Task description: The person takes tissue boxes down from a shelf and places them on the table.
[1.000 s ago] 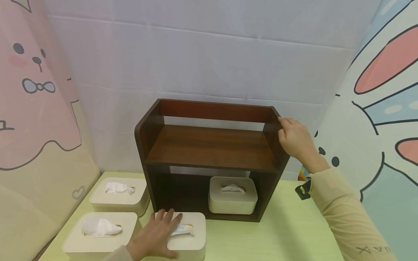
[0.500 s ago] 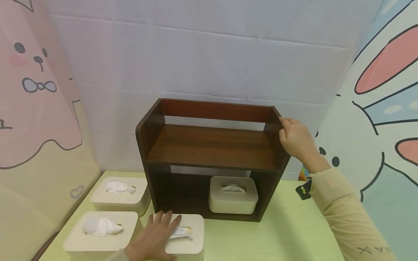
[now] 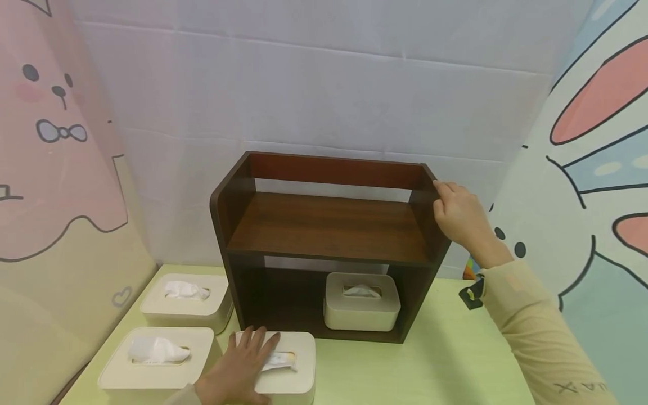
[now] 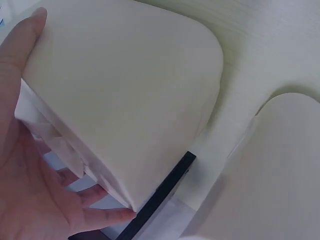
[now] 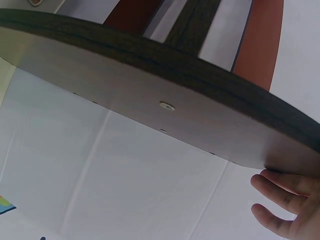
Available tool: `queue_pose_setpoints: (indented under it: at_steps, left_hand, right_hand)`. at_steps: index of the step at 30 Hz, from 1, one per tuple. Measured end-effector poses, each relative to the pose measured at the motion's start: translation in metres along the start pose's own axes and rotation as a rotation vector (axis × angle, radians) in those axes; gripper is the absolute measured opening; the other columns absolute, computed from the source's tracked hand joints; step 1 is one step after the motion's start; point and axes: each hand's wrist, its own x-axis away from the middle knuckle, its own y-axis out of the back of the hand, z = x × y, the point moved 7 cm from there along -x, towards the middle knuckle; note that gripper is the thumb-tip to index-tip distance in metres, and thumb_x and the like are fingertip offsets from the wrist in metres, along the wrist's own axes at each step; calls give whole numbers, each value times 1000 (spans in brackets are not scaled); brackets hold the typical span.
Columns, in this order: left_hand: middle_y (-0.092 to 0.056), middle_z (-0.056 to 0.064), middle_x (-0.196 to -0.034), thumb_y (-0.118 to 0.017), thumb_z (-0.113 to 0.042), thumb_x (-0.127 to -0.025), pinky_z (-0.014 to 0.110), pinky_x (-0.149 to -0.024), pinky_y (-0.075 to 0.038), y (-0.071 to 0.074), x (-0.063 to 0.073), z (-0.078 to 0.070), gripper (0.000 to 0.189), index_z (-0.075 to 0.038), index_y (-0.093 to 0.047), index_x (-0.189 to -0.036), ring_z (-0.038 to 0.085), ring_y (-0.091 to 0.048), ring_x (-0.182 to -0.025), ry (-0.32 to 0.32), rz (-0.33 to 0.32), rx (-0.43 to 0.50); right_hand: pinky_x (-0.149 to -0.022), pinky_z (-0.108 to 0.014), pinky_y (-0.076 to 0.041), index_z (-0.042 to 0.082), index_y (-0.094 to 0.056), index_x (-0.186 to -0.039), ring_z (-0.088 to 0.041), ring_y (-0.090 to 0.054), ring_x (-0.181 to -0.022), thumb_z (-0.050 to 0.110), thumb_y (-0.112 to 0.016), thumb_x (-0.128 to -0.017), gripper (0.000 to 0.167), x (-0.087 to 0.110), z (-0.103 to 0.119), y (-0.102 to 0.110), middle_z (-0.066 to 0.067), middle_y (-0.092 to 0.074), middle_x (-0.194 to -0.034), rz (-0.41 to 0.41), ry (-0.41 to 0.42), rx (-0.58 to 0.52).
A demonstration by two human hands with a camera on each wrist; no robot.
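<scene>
A cream tissue box (image 3: pixel 301 360) stands on the table before the bookshelf's lower left opening, a tissue showing in its slot. My left hand (image 3: pixel 235 368) lies over its lid with fingers spread. The left wrist view shows that box's side (image 4: pixel 135 85) large, thumb at one end and fingertips near the dark shelf edge (image 4: pixel 155 200). The brown wooden bookshelf (image 3: pixel 324 228) has two levels. My right hand (image 3: pixel 460 216) holds the upper edge of its right side panel; in the right wrist view, fingers (image 5: pixel 280 192) show by that panel (image 5: pixel 150 95).
Another tissue box (image 3: pixel 361 315) sits in the lower level, at the right. Two more stand at the left, a rear tissue box (image 3: pixel 184 309) and a front tissue box (image 3: pixel 152 377). A small black object (image 3: pixel 471 295) is near the right sleeve. White cloth (image 3: pixel 324 84) hangs behind.
The tissue box under my left hand has shifted slightly left and toward me, and the hand with it. My right hand stays on the bookshelf panel.
</scene>
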Motion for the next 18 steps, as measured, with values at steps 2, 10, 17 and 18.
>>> queue_pose_setpoints:
  at_steps: [2,10,17,18]
  left_hand:
    - [-45,23,-130,-66,-72,-56,63,-83,-41,2,0,-1,106,-8,-37,-135,47,-45,-115,-7,14,-9]
    - [-53,20,-116,-55,-80,-58,60,-79,-43,16,-9,-1,99,-8,-46,-126,43,-53,-103,-33,34,32]
    - [-58,-2,-89,-42,-74,-75,40,-69,-43,31,-30,-4,64,-18,-60,-101,21,-54,-78,-43,-82,42]
    - [-59,-3,-91,-42,-73,-76,40,-70,-43,32,-33,-5,63,-18,-61,-101,20,-54,-80,-46,-89,45]
  right_hand:
    - [-92,-57,-38,-11,-45,-127,-47,-46,-111,7,-34,-89,43,0,0,0,-32,-49,-122,2,0,2]
    - [-93,-58,-37,-11,-45,-126,-47,-46,-111,7,-34,-89,43,1,-1,0,-32,-49,-122,3,-4,-5]
    - [-92,-58,-37,-11,-46,-126,-48,-46,-110,7,-35,-88,43,1,-2,-1,-32,-49,-122,-2,2,5]
    - [-92,-58,-37,-11,-46,-126,-48,-46,-110,7,-35,-88,43,1,-2,-2,-32,-49,-122,-2,2,3]
